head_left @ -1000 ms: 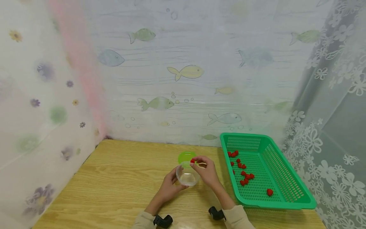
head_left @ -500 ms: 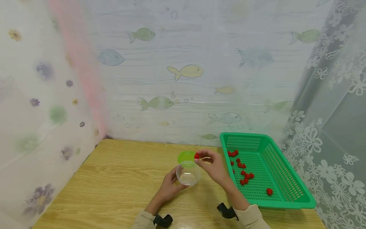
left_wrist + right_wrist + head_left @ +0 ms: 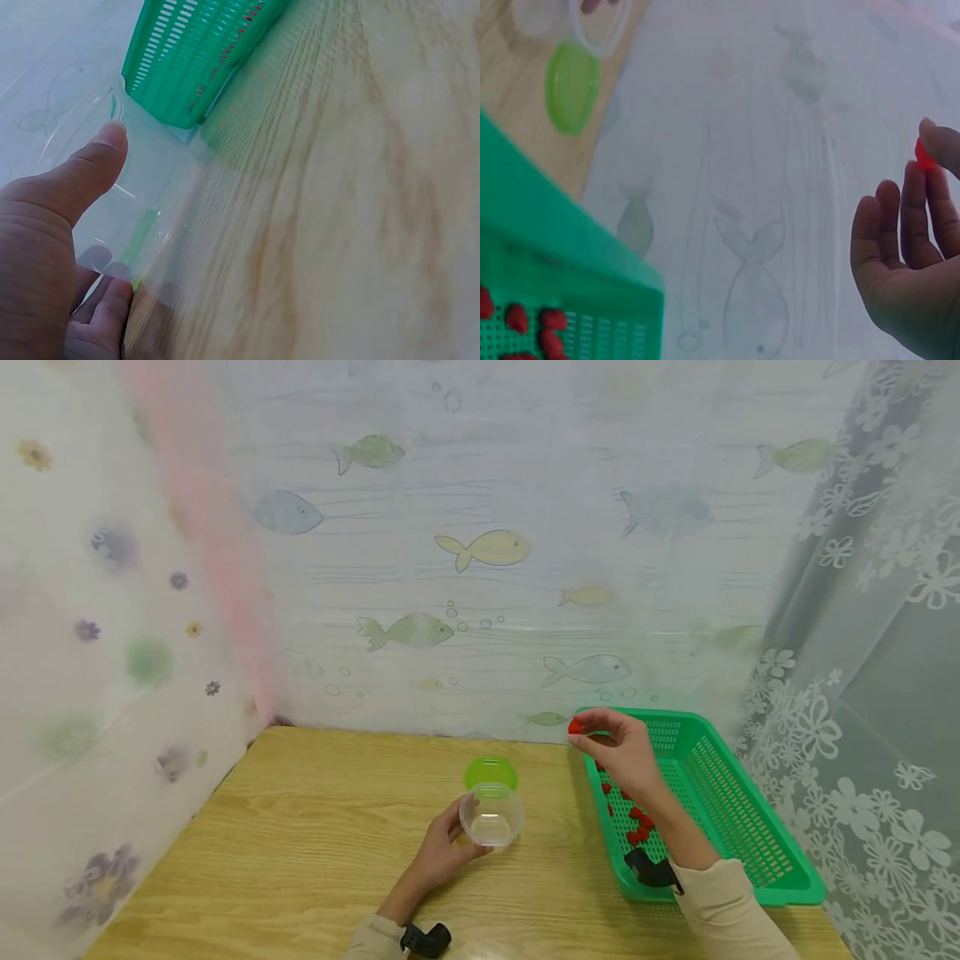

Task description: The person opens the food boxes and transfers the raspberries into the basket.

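Observation:
My left hand [image 3: 442, 852] holds a clear plastic tub [image 3: 492, 822] by its side, thumb toward the near side and fingers round the far side. In the left wrist view the thumb presses the tub's wall [image 3: 161, 180], and the wood shows through it. My right hand [image 3: 630, 764] is raised over the far left corner of the green basket [image 3: 701, 802]. Between thumb and fingertips it pinches a small red berry [image 3: 575, 727], also seen in the right wrist view as a bright red berry [image 3: 924, 155]. The other fingers there are loosely bent.
Several red berries [image 3: 640, 827] lie on the left part of the basket's floor, some hidden by my right arm. A round green lid [image 3: 491, 772] lies on the wooden table [image 3: 337, 827] just behind the tub. A fish-patterned curtain [image 3: 480, 635] hangs behind the table.
My right hand, pinching the berry, has gone from the tub's rim up and to the right, over the basket's edge. The left hand and tub have stayed in place.

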Tool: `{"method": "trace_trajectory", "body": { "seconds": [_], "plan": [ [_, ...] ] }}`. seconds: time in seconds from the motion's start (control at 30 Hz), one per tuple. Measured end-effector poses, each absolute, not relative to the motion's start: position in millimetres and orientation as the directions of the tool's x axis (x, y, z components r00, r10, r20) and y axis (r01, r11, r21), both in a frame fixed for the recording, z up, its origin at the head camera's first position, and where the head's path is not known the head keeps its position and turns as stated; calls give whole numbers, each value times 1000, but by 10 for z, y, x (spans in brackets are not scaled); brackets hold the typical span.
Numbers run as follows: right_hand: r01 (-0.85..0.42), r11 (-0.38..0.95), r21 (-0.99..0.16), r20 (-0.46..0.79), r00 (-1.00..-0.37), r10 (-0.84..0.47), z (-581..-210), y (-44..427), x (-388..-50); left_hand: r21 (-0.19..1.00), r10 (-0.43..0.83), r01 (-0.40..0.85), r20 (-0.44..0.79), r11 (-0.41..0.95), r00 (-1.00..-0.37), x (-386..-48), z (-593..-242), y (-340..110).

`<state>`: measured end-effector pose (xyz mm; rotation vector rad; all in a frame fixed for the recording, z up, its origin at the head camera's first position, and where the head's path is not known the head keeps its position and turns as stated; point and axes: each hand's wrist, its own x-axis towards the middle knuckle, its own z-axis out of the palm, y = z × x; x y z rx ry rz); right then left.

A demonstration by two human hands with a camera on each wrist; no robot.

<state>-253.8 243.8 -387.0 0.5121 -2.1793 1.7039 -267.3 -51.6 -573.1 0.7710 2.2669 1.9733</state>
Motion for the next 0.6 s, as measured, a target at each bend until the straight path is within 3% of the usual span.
{"method": "trace_trajectory", "body": {
  "seconds": [0.6],
  "plan": [
    [-389, 292, -874, 397, -917, -32, -4052, 3167, -2794, 939, 388, 341, 295, 53, -873, -2670, -5728, -531]
  ]
}}
